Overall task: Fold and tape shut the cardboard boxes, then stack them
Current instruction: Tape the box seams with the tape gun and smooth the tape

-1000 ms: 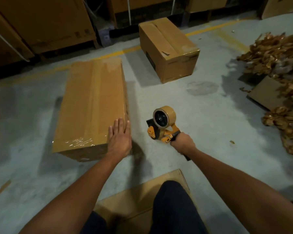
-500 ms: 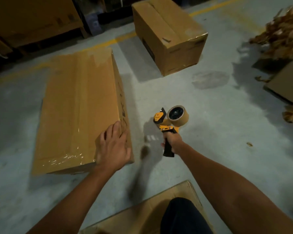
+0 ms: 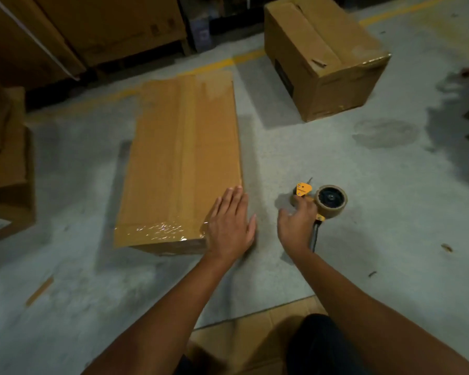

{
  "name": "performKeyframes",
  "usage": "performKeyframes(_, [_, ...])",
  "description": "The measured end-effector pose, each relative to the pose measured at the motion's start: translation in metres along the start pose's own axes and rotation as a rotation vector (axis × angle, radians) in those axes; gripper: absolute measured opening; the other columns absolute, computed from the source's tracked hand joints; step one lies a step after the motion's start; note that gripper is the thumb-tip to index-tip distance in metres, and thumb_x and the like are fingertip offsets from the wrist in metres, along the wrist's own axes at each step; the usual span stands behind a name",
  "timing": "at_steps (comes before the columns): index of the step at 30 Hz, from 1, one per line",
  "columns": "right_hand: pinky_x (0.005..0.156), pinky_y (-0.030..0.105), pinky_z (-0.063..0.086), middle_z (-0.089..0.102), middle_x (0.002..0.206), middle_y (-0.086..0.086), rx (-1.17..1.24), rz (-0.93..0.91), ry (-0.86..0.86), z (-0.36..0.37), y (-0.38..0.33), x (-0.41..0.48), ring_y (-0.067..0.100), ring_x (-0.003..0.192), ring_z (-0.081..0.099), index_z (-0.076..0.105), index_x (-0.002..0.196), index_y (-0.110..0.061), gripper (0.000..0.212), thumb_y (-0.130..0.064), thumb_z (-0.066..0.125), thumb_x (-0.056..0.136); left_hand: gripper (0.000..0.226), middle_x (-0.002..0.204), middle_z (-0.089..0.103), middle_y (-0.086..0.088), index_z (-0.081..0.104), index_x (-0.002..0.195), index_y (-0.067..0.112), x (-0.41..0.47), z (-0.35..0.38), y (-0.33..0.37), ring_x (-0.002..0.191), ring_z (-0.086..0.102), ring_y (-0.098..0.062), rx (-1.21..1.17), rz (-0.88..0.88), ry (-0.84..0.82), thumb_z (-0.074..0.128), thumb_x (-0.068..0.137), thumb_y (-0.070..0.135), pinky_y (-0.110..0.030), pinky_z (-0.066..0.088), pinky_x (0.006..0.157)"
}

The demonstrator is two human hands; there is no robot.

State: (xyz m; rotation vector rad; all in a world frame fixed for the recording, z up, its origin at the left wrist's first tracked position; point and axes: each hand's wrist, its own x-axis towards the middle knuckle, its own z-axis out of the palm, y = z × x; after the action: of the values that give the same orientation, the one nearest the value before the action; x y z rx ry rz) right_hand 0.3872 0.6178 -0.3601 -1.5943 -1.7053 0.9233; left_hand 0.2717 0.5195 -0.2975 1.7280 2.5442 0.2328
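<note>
A long, flat cardboard box (image 3: 179,158) lies on the concrete floor, with clear tape along its top seam and glossy tape over its near end. My left hand (image 3: 229,226) rests flat, fingers straight, on the box's near right corner. The orange tape dispenser (image 3: 328,200) with its brown roll lies on the floor to the right of the box. My right hand (image 3: 295,223) hovers over its frame with loosely spread, blurred fingers. The black handle shows free below the hand. A second taped box (image 3: 322,55) stands at the far right.
Flat cardboard (image 3: 244,345) lies under my knee at the bottom. More boxes (image 3: 6,163) stand at the left edge, and large cartons (image 3: 106,28) line the back wall behind a yellow floor line. Brown scraps lie at the far right edge.
My right hand lowered the tape dispenser to the floor and let go of its handle. My left hand stayed on the box's near right corner, and the view tilted further down.
</note>
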Motion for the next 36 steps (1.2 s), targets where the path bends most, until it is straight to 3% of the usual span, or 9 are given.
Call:
performKeyframes(3, [0.1,0.03,0.042,0.064,0.116,0.016,0.233,-0.248,-0.048,0.015,-0.075,-0.036,0.021,0.111,0.058,0.072,0.101,-0.003,0.029,-0.009,0.052,0.081,0.059,0.153,0.045,-0.005,0.054,0.141,0.01,-0.007,-0.011,-0.022,0.146,0.035,-0.022,-0.156,-0.019,-0.029,0.024,0.098,0.04,-0.058,0.024,0.118])
performKeyframes(5, [0.089,0.025,0.048,0.07,0.104,0.008,0.223,-0.476,-0.207,0.03,-0.111,-0.058,0.012,0.095,0.061,0.075,0.092,-0.008,0.028,-0.007,0.05,0.081,0.059,0.16,0.033,-0.003,0.043,0.149,0.014,-0.014,-0.015,-0.06,0.15,0.025,-0.021,-0.066,-0.133,-0.052,0.022,0.099,0.037,-0.057,0.015,0.119])
performKeyframes(8, [0.084,0.034,0.055,0.071,0.11,0.01,-0.16,-0.853,-0.341,0.059,-0.116,-0.081,0.026,0.099,0.066,0.073,0.1,-0.01,0.034,-0.018,0.044,0.085,0.057,0.161,0.032,-0.004,0.038,0.152,0.017,-0.045,-0.014,-0.128,0.149,0.026,-0.026,0.096,-0.278,-0.011,0.024,0.103,0.042,-0.059,0.02,0.116])
performKeyframes(11, [0.102,0.043,0.045,0.052,0.146,0.012,-0.608,-1.048,-0.363,0.067,-0.094,-0.09,0.031,0.132,0.05,0.055,0.138,-0.013,0.045,-0.027,0.045,0.095,0.061,0.156,0.039,-0.012,0.043,0.149,0.013,-0.071,-0.008,-0.146,0.144,0.036,-0.032,0.121,-0.275,-0.023,0.017,0.104,0.046,-0.055,0.028,0.114])
performKeyframes(14, [0.115,0.051,0.031,0.033,0.159,0.016,-0.786,-1.217,-0.512,0.062,-0.086,-0.088,0.032,0.147,0.032,0.036,0.152,-0.013,0.059,-0.045,0.029,0.103,0.067,0.152,0.045,-0.016,0.049,0.143,0.01,-0.071,-0.005,-0.149,0.14,0.043,-0.034,0.084,-0.21,-0.041,0.009,0.106,0.049,-0.05,0.032,0.111])
performKeyframes(18, [0.11,0.056,0.037,0.039,0.154,0.02,-0.931,-1.234,-0.603,0.064,-0.097,-0.08,0.038,0.141,0.039,0.036,0.15,-0.01,0.063,-0.045,0.02,0.1,0.076,0.151,0.045,-0.017,0.049,0.144,0.01,-0.063,-0.009,-0.169,0.138,0.045,-0.035,0.216,0.015,-0.153,0.007,0.103,0.058,-0.049,0.039,0.111])
performKeyframes(24, [0.082,0.049,0.043,0.049,0.125,0.018,-1.058,-1.326,-0.544,0.08,-0.143,-0.072,0.034,0.106,0.048,0.045,0.123,-0.014,0.068,-0.071,0.042,0.087,0.077,0.156,0.039,-0.012,0.051,0.144,0.02,-0.045,-0.03,-0.218,0.137,0.045,-0.029,0.379,0.349,-0.139,0.034,0.09,0.073,-0.042,0.043,0.104])
performKeyframes(31, [0.101,0.055,0.044,0.051,0.144,0.012,-0.937,-1.138,-0.47,0.076,-0.114,-0.092,0.034,0.129,0.048,0.057,0.129,-0.017,0.061,-0.063,0.055,0.089,0.101,0.158,0.036,-0.01,0.042,0.151,0.022,-0.058,-0.019,-0.219,0.142,0.036,-0.036,0.28,0.039,-0.119,0.03,0.078,0.091,-0.056,0.032,0.111])
performKeyframes(36, [0.109,0.058,0.036,0.04,0.154,0.011,-0.877,-1.135,-0.638,0.066,-0.114,-0.078,0.035,0.141,0.038,0.047,0.141,-0.02,0.062,-0.062,0.033,0.098,0.099,0.165,0.021,-0.008,0.027,0.157,0.025,-0.059,-0.025,-0.225,0.15,0.021,-0.037,0.256,0.022,-0.128,0.019,0.083,0.089,-0.065,0.023,0.113])
